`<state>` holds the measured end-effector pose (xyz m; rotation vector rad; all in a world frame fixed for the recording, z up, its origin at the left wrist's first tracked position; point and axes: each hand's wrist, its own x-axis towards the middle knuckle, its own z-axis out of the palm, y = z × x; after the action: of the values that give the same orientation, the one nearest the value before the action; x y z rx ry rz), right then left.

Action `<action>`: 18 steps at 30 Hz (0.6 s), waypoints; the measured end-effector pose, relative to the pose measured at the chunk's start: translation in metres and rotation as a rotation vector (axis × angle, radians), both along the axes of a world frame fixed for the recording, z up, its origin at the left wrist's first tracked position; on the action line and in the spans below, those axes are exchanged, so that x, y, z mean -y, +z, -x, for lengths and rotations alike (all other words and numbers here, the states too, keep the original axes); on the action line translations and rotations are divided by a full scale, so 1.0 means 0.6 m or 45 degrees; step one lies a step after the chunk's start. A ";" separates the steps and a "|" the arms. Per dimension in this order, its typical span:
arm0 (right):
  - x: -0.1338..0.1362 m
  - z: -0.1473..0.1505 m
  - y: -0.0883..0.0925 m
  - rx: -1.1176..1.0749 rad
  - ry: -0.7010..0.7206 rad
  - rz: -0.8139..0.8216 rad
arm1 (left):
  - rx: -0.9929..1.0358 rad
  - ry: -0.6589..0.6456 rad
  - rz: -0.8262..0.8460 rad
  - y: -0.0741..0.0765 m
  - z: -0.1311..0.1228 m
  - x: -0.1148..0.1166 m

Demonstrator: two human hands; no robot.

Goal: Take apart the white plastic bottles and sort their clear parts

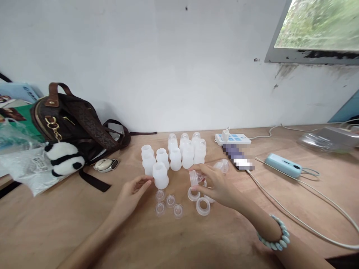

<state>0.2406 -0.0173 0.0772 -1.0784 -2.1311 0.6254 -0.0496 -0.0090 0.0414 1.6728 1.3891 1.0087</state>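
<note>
My right hand holds a clear ring collar between thumb and fingers, tilted on its side, with a clear piece beside it partly hidden by the fingers. Loose ring collars lie flat just below that hand. My left hand rests at the left of an open white bottle, fingers apart and nothing in them. More open white bottles stand behind it. Several capped bottles with clear domes stand further back. Clear nipple pieces lie on the table between my hands.
On the left are a dark backpack with a panda charm, a plastic bag and a watch. A power strip, a phone, a blue power bank and cables are on the right.
</note>
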 end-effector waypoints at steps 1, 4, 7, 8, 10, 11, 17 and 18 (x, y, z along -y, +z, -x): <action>0.000 0.000 0.000 -0.002 0.002 -0.001 | -0.009 -0.011 -0.009 0.000 0.001 0.003; -0.001 0.000 0.001 -0.010 0.012 -0.011 | 0.076 -0.100 0.015 -0.006 -0.004 0.004; -0.003 0.001 0.001 -0.019 0.016 -0.013 | 0.180 -0.201 0.118 -0.018 -0.013 -0.005; -0.003 0.000 0.002 -0.024 0.017 -0.012 | 0.218 -0.233 0.150 -0.023 -0.016 -0.009; -0.003 0.000 0.002 -0.038 0.023 -0.009 | 0.297 -0.283 0.201 -0.030 -0.021 -0.017; -0.003 0.000 0.002 -0.043 0.024 -0.005 | 0.328 -0.294 0.217 -0.032 -0.023 -0.021; -0.005 0.000 0.000 -0.044 0.027 0.002 | 0.344 -0.271 0.200 -0.034 -0.033 -0.049; -0.005 -0.001 -0.001 -0.039 0.026 0.006 | 0.342 -0.265 0.192 -0.033 -0.034 -0.052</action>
<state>0.2409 -0.0140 0.0769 -1.0446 -2.1176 0.6522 -0.0291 0.0220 0.0217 1.4756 1.0655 0.9451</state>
